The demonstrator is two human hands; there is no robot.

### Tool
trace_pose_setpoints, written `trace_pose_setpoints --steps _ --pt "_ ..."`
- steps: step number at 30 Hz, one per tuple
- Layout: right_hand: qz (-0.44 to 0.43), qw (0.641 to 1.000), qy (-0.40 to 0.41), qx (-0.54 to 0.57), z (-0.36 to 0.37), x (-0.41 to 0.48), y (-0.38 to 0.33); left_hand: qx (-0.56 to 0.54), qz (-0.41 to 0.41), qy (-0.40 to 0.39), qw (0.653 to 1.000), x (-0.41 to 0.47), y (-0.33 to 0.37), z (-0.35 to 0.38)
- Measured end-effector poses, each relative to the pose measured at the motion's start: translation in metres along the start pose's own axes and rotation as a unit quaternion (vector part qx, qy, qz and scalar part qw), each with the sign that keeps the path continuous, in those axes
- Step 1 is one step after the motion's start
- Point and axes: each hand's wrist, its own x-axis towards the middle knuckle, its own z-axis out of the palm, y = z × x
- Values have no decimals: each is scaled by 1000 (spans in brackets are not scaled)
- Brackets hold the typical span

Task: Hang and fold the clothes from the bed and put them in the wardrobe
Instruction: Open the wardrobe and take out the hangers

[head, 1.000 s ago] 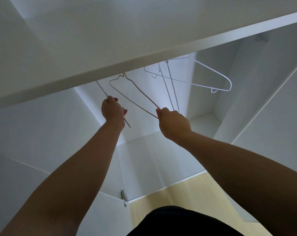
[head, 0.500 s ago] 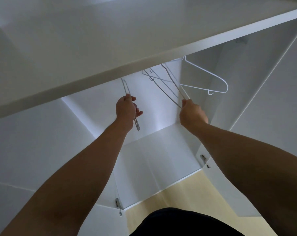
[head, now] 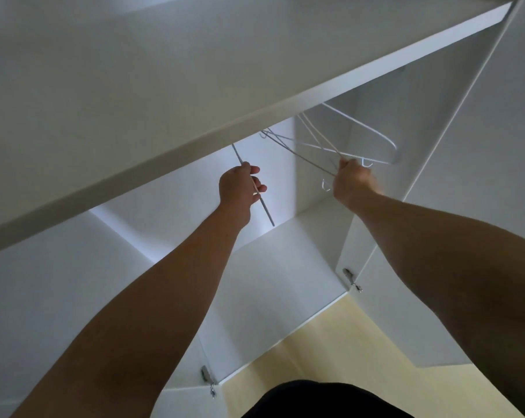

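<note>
I am reaching up into an open white wardrobe (head: 255, 297). My left hand (head: 238, 187) is closed around a thin grey hanger (head: 267, 213) that hangs edge-on from under the shelf. To the right, my right hand (head: 353, 184) grips the lower wires of a bunch of white and beige wire hangers (head: 372, 135) hanging near the wardrobe's right wall. The rail and the hanger hooks are hidden behind the shelf edge. No clothes are in view.
A thick white shelf (head: 195, 140) crosses the view just above my hands. White wardrobe doors stand open at left (head: 189, 399) and right (head: 406, 312), with metal hinges (head: 350, 277). Pale yellow floor (head: 315, 354) lies below.
Both hands have shifted to the right along the rail. The right hand has slid the bunch of hangers toward the right wall, and the left hand's hanger moved with it.
</note>
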Motion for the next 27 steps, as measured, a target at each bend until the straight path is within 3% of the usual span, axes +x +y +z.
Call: trace_pose_setpoints --steps 5,13,18,21,23,25,27 --pt "13 999 2 -35 -11 14 6 -14 -24 -36 999 6 9 15" --pt "16 990 -22 -135 -26 20 7 26 19 -78 996 16 16 22" --pt "90 994 61 -9 -21 7 -1 -33 -21 -61 997 11 16 22" --pt "52 990 119 61 -19 -14 -16 -22 -9 -50 998 11 14 22" --pt "-11 986 57 159 -19 -29 -30 -5 -1 -45 999 11 14 21" --pt "-54 964 -74 250 -20 -46 -43 13 9 -40 999 14 14 20" --pt "-115 957 -151 219 -19 -65 -48 30 34 -32 998 17 15 21"
